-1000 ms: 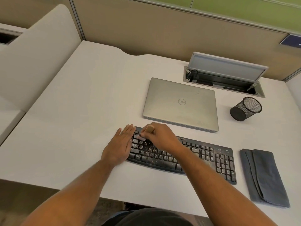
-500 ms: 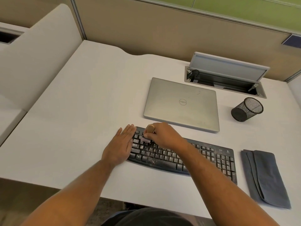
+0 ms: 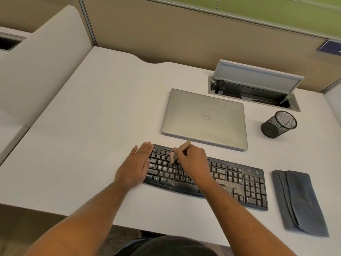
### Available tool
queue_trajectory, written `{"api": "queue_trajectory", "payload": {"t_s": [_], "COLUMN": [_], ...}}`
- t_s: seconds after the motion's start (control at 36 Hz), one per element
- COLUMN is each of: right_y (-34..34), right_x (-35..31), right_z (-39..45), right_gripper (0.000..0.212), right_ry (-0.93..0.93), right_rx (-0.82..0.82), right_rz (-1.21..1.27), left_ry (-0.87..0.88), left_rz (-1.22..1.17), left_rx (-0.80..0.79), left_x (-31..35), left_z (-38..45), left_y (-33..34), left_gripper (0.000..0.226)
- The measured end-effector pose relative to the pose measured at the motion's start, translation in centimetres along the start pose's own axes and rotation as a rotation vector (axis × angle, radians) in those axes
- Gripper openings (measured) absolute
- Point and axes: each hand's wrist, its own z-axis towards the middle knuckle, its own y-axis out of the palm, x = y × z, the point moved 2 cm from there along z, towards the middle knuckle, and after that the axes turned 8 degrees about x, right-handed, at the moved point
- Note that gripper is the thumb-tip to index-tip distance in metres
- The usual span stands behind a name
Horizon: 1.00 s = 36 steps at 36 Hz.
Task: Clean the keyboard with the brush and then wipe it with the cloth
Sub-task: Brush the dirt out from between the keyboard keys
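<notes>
- Two hands are on the job, and I read this as early in the brushing stage, with the wipe not yet begun.
- My right hand (image 3: 191, 159) has its fingers curled round the brush (image 3: 180, 150); the wooden handle pokes up toward the far side, and the pale bristles sit down on the upper-left key rows of the keyboard (image 3: 239, 182).
- My left hand (image 3: 136, 167) lies flat, fingers straight and together, pressing on the keyboard's left end and partly on the desk (image 3: 83, 126) (steadying it, I judge).
- Done so far, as far as I can tell: little. Pale crumbs and dust speckle the keys from the middle rows across to the number pad at the right, and the near row around the space bar looks gritty too.
- Left to do: brush the middle, the right block and the near edge, then put the brush down and take up the cloth.
- That cloth (image 3: 299, 202) lies folded, grey and untouched, on the desk just right of the keyboard, within easy reach of my right hand.
- Beyond the keyboard a closed laptop (image 3: 204, 119) lies just behind it; a mesh pen cup (image 3: 278, 123) stands further right, and an open cable tray (image 3: 254, 87) is set in the desk at the far side.
</notes>
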Motion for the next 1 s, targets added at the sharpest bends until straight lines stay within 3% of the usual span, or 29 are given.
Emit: {"api": "queue_trajectory", "payload": {"t_s": [0.08,0.17,0.33,0.47,0.56,0.69,0.89,1.0], "right_y": [0.0,-0.7,-1.4,-0.6,-1.3,-1.6,-1.6,-2.2], "right_x": [-0.4,-0.3,1.0,1.1,0.7,1.2,0.8,1.0], "right_z": [-0.2,0.4,0.6,0.0,0.3,0.1,0.0,0.3], "right_gripper": [0.031,0.024,0.024,0.033,0.030,0.023,0.026,0.023], "right_ry": [-0.043,0.024,0.025,-0.054,-0.017,0.030,0.045,0.052], "right_rx": [-0.057,-0.134,0.055,-0.037,-0.066,0.042,-0.114,0.011], "right_rz": [-0.079,0.017,0.052,-0.121,-0.062,0.079,0.035,0.111], "left_ry": [-0.002,-0.001,-0.002,-0.005,-0.008,-0.012,-0.009,-0.012], "left_rz": [0.004,0.003,-0.004,0.001,0.005,0.006,0.006,0.000], "left_rx": [-0.004,0.003,0.010,0.005,0.003,-0.010,-0.011,-0.008], "left_x": [-0.1,-0.1,0.1,0.1,0.1,0.2,0.2,0.1], "left_z": [0.0,-0.1,0.0,0.0,0.0,0.0,-0.1,0.0], "left_y": [-0.1,-0.1,-0.1,-0.2,-0.2,-0.2,-0.2,-0.2], "left_gripper": [0.061,0.061,0.060,0.061,0.061,0.062,0.062,0.061]}}
